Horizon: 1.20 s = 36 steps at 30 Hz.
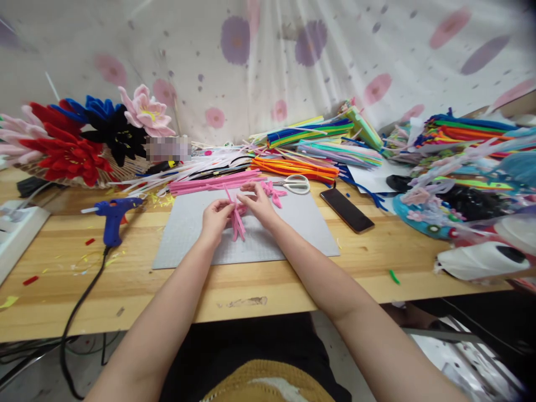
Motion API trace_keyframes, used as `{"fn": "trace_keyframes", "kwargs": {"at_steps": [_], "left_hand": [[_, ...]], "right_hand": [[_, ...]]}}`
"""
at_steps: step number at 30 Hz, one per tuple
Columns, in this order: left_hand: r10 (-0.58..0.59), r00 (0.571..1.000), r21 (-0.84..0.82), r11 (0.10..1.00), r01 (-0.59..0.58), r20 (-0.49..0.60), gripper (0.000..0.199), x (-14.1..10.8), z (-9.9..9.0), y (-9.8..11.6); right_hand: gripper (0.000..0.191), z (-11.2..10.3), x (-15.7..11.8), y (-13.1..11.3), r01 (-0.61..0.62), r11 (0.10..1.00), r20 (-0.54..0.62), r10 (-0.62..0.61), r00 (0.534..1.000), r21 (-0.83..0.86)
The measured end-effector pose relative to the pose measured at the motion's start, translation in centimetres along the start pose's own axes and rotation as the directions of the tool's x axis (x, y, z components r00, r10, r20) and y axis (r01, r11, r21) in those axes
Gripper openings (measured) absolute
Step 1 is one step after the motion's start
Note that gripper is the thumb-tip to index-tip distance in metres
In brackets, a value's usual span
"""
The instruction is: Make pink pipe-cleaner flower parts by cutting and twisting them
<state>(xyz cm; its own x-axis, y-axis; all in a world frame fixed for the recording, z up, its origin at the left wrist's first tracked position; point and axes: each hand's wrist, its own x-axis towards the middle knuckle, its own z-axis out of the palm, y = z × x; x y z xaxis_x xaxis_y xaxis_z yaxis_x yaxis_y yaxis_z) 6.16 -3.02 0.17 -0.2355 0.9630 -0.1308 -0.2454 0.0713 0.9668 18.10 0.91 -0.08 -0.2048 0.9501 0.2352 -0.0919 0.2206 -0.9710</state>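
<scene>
Near the middle of the grey mat [180, 240] is a bundle of pink pipe cleaners [238, 226], its strands splayed toward me. My left hand [216, 218] pinches it from the left, thumb and forefinger together. One pink strand sticks up past those fingertips. My right hand [256, 202] curves over the bundle's right side with thumb and fingers apart; whether it touches the strands I cannot make out. Just beyond the right hand lies a shaped pink pipe-cleaner piece [274, 194], partly covered by it. White-handled scissors [296, 184] rest at the mat's far edge.
A blue glue gun [115, 215] with a trailing cord lies left. Pipe-cleaner flowers [75, 151] stand behind it. Pink pipe cleaners [209, 183] and orange pipe cleaners [288, 167] line the back. A phone [347, 209] and a white roll [481, 261] are on the right.
</scene>
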Motion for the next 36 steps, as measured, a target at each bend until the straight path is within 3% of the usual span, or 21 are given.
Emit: {"fn": "trace_keyframes", "kwargs": {"at_steps": [3, 7, 16, 20, 25, 27, 29, 32, 34, 36], "left_hand": [[0.026, 0.995, -0.062, 0.998, -0.032, -0.097, 0.023, 0.3, -0.2, 0.2], [0.034, 0.992, -0.099, 0.994, -0.046, -0.118, 0.022, 0.4, -0.2, 0.5], [-0.026, 0.985, -0.114, 0.993, 0.007, -0.171, 0.016, 0.3, -0.5, 1.4], [-0.021, 0.98, -0.099, 0.995, 0.001, -0.197, 0.015, 0.4, -0.6, 1.3], [-0.023, 0.977, -0.128, 0.992, -0.005, -0.211, 0.016, 0.7, -0.9, 1.3], [-0.032, 0.976, -0.148, 0.989, 0.0, -0.214, 0.016, 0.8, -1.1, 1.4], [-0.042, 0.985, -0.169, 0.986, 0.013, -0.169, 0.014, 0.9, -1.5, 1.7], [-0.11, 0.992, -0.182, 0.976, 0.12, 0.065, 0.014, 1.0, -2.0, 2.1], [-0.142, 0.967, -0.167, 0.97, 0.179, 0.211, 0.019, 1.1, -2.4, 2.3], [-0.125, 0.966, -0.163, 0.973, 0.164, 0.226, 0.019, 1.3, -2.6, 2.3]], "right_hand": [[0.034, -0.2, -0.5, -0.3, 0.013, 0.968, 0.024, -0.007, 1.0, -0.251], [0.021, 0.0, -0.8, -0.1, 0.063, 0.843, 0.19, 0.047, 0.981, -0.535], [0.014, 0.0, -1.5, -0.5, 0.298, 0.524, 0.316, -0.056, 0.947, -0.798], [0.018, -0.1, -1.6, -1.0, 0.33, 0.468, 0.347, -0.051, 0.936, -0.82], [0.015, 0.0, -1.5, -1.2, 0.289, 0.53, 0.33, -0.018, 0.944, -0.797], [0.012, 0.0, -1.3, -1.0, 0.233, 0.621, 0.308, 0.013, 0.951, -0.748], [0.012, -0.2, -1.1, -0.7, 0.13, 0.771, 0.3, 0.081, 0.951, -0.623], [0.021, -0.8, -0.8, 0.0, -0.142, 0.946, 0.395, 0.255, 0.883, -0.292], [0.026, -1.1, -0.7, 0.4, -0.304, 0.945, 0.477, 0.324, 0.817, -0.121], [0.027, -1.3, -0.6, 0.6, -0.367, 0.929, 0.497, 0.344, 0.796, -0.055]]}}
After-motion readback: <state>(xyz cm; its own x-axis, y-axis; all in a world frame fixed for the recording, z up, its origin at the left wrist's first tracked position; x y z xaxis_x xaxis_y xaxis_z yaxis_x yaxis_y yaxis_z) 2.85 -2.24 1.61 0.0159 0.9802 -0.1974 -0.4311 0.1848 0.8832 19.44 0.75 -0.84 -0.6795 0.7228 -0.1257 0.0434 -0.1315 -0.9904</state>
